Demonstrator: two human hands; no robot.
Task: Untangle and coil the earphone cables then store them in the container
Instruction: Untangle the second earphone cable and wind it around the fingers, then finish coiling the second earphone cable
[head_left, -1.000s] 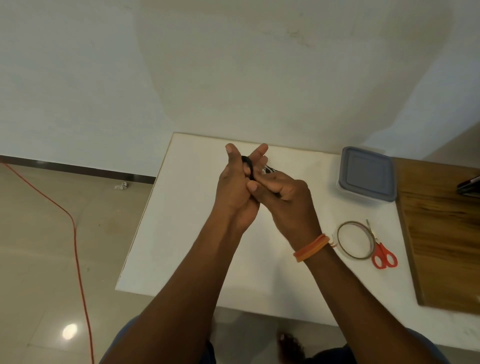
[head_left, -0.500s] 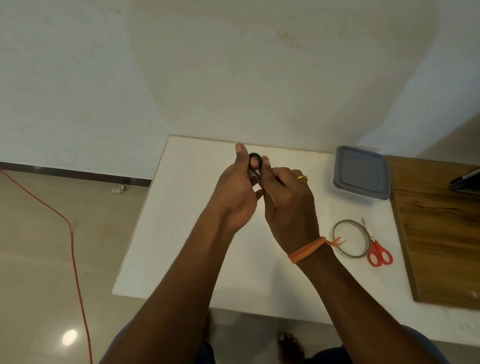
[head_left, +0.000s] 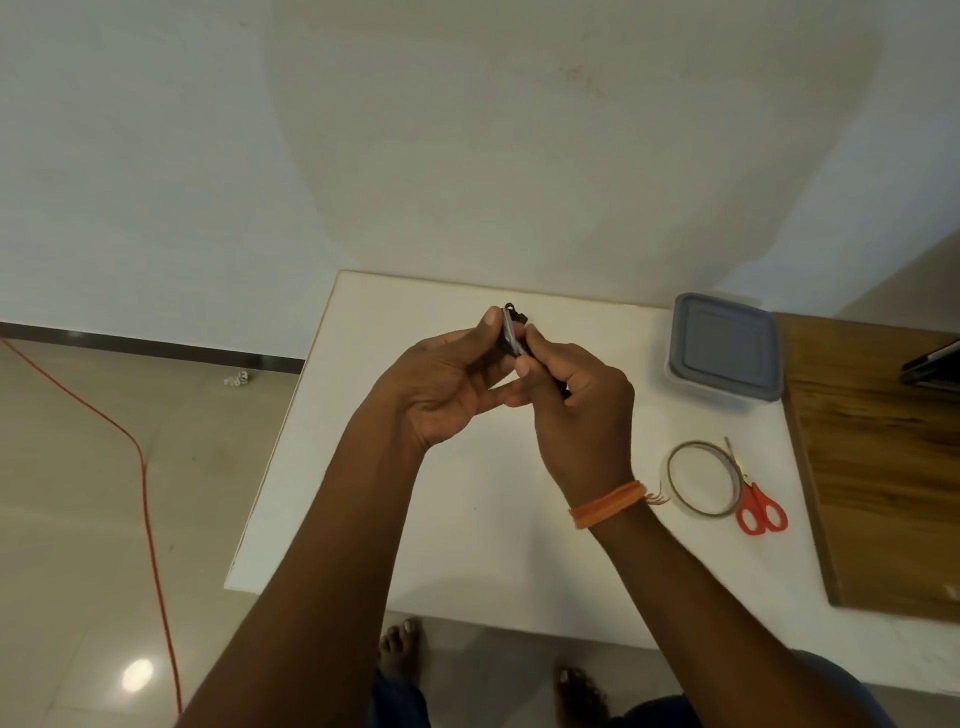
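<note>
Pale walls and a beige tiled floor surround the white table where we stand, with an orange cord trailing across the floor to the left and a small white scrap lying near the dark skirting. We hold both hands up over the middle of the table, nearer its far edge. Our left hand pinches the coiled earphone cable between thumb and fingertips, while our right hand curls its fingers round the lower part of the same dark bundle; the two hands touch each other around it. How much cable hangs inside the right palm we cannot tell. An orange band sits on our right wrist.

At the far right corner of the white top stands the container, its grey lid closed. Nearer to us along the right edge lies a roll of clear tape, and red-handled scissors lie just beside it, touching its rim. A wooden board adjoins the table on the right, with a dark object at its far end, cut off by the frame. Our bare feet show below the near edge.
</note>
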